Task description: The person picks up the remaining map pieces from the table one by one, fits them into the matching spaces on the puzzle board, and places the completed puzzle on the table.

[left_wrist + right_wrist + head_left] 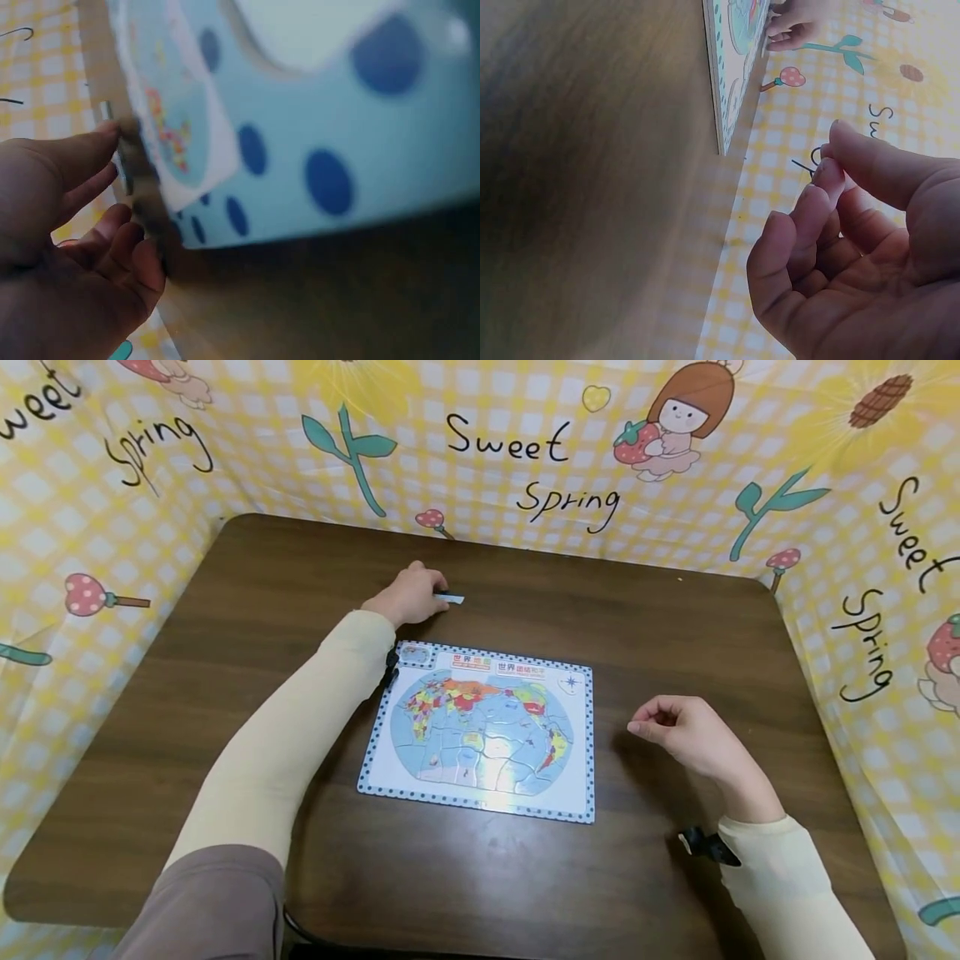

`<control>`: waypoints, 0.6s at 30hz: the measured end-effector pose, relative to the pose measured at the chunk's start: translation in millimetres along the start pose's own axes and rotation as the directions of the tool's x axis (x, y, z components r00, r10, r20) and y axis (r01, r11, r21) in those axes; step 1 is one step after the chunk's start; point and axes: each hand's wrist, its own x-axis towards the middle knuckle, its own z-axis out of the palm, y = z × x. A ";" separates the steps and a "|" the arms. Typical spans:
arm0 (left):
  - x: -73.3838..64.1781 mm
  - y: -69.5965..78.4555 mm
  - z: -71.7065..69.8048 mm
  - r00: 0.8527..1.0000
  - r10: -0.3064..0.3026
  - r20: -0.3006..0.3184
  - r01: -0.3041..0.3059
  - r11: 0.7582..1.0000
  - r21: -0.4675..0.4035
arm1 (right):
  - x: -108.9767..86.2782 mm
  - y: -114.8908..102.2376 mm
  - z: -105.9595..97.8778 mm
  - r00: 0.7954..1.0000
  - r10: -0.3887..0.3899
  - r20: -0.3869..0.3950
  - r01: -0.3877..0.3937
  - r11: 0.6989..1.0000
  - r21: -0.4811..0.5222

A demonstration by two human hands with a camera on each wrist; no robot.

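Observation:
Past the far left corner of a world map jigsaw puzzle (480, 735), my left hand (411, 597) pinches a small flat pale piece (450, 599) between thumb and fingers. In the left wrist view the piece (122, 161) shows edge-on as a thin strip, partly hidden by the fingers. Whether it touches the table cannot be told. My right hand (686, 733) hovers to the right of the puzzle with loosely curled fingers and thumb close to the index finger. Nothing shows between its fingers (769, 247). The puzzle lies flat, its white board bordered in dotted blue.
A dark brown wooden table (225, 693) with rounded corners carries the puzzle. Yellow checked cloth (510, 527) with printed flowers and "Sweet Spring" lettering stands round its back and sides. A dark strap device (708, 845) sits on the right wrist.

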 end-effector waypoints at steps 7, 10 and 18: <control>-3.2 1.0 -3.4 0.998 -0.051 0.034 0.051 0.998 0.025 | -2.0 1.9 3.6 1.000 -0.008 -0.002 0.008 1.000 0.018; -5.8 2.1 -3.6 0.999 -0.026 0.038 0.025 0.999 0.030 | -2.8 2.1 4.9 1.000 -0.001 0.004 0.001 1.000 0.022; -8.8 6.7 1.1 1.000 0.000 0.013 0.000 0.999 -0.053 | -7.1 3.8 8.0 1.000 0.022 0.016 -0.023 0.999 0.037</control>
